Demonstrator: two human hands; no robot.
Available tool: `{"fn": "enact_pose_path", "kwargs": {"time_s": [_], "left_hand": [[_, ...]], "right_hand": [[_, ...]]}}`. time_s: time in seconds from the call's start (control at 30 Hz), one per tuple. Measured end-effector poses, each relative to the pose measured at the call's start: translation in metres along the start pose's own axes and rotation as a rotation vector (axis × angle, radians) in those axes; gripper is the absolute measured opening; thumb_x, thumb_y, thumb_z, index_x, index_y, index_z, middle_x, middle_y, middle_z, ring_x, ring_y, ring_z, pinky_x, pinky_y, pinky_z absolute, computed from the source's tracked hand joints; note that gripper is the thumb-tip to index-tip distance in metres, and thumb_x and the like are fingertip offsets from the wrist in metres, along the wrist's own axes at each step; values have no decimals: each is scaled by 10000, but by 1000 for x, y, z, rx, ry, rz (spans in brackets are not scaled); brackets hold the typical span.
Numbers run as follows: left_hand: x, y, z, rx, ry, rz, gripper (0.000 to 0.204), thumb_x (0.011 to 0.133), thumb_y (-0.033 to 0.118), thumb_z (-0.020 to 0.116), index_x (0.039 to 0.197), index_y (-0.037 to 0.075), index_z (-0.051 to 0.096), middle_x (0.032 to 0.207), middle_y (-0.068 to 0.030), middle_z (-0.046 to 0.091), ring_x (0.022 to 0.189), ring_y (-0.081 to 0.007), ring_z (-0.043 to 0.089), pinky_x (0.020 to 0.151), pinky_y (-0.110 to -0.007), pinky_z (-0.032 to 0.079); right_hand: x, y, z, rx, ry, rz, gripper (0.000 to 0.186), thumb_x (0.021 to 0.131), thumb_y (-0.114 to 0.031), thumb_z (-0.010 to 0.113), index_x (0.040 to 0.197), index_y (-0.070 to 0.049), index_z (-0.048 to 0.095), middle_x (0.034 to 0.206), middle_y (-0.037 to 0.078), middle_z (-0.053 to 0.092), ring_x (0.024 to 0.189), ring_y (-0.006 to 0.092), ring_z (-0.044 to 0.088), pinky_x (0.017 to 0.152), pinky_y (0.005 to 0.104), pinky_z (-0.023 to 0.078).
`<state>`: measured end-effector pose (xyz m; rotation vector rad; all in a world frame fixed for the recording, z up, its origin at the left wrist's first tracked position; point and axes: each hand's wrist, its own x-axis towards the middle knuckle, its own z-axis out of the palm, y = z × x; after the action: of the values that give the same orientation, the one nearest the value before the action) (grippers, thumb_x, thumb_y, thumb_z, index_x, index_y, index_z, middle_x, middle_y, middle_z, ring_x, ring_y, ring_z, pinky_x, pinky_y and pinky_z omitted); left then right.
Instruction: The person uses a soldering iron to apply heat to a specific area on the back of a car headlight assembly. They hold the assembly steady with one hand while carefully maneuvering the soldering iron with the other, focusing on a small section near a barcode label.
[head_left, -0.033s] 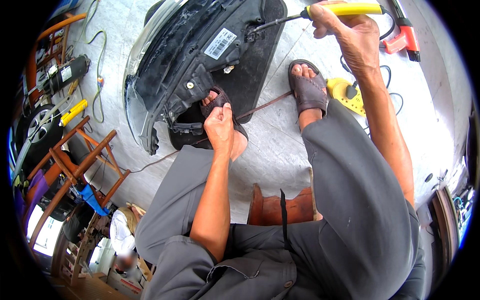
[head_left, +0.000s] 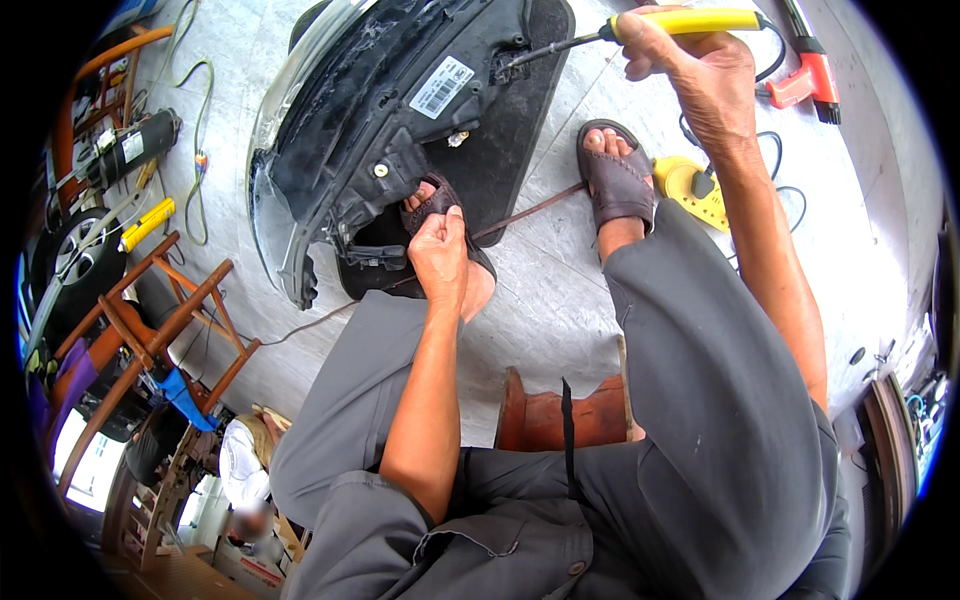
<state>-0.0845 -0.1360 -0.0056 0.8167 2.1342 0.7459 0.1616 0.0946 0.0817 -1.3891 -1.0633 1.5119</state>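
Note:
A car headlight (head_left: 400, 130) with a black housing and clear lens lies on a dark mat (head_left: 535, 130). My right hand (head_left: 705, 80) is closed round the yellow handle of a soldering iron (head_left: 685, 20). The iron's metal shaft slants down to the left, and its tip meets the housing's right edge, beside a recess right of the white label (head_left: 441, 87). My left hand (head_left: 438, 258) is closed below the headlight, over my sandalled left foot, its fingertips curled in. Whatever it may hold is hidden.
On the right lie a red-handled tool (head_left: 800, 85) and a yellow power strip (head_left: 690, 190) with cords. Wooden chair frames (head_left: 150, 320), a wheel (head_left: 80, 260) and a black cylinder (head_left: 140, 145) stand left. Another person (head_left: 245, 465) is at the lower left. A wooden stool (head_left: 540, 415) shows below me.

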Motion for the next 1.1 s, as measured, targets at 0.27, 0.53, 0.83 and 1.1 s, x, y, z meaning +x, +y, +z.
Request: {"fn": "enact_pose_path", "kwargs": {"time_s": [0.27, 0.53, 0.83, 1.1], "left_hand": [[1, -2, -1, -6, -9, -19, 433, 950, 156, 619, 597, 41, 395, 573, 74, 325, 556, -41, 281, 490, -263, 232], [1, -3, -1, -23, -15, -31, 425, 949, 157, 618, 598, 36, 410, 565, 75, 337, 542, -38, 283, 480, -266, 224], [2, -7, 0, -22, -6, -47, 420, 950, 150, 619, 597, 39, 421, 566, 87, 347, 534, -24, 281, 475, -255, 209], [2, -6, 1, -25, -9, -22, 423, 950, 155, 621, 595, 45, 420, 565, 85, 345, 536, -27, 282, 474, -255, 219]], "right_hand": [[5, 17, 0, 77, 6, 13, 177, 840, -142, 742, 878, 26, 702, 734, 64, 679, 589, 111, 618, 564, 242, 523], [7, 16, -4, 97, 8, -33, 183, 839, -150, 749, 870, 24, 698, 722, 68, 676, 581, 115, 621, 561, 241, 524], [-7, 28, -13, -248, 60, -174, 397, 834, -402, 761, 993, -41, 723, 755, 67, 710, 719, 136, 696, 800, 301, 537], [1, 16, 0, 17, -10, 9, 185, 846, -157, 744, 871, 23, 705, 730, 62, 683, 591, 114, 623, 567, 249, 528]]}}
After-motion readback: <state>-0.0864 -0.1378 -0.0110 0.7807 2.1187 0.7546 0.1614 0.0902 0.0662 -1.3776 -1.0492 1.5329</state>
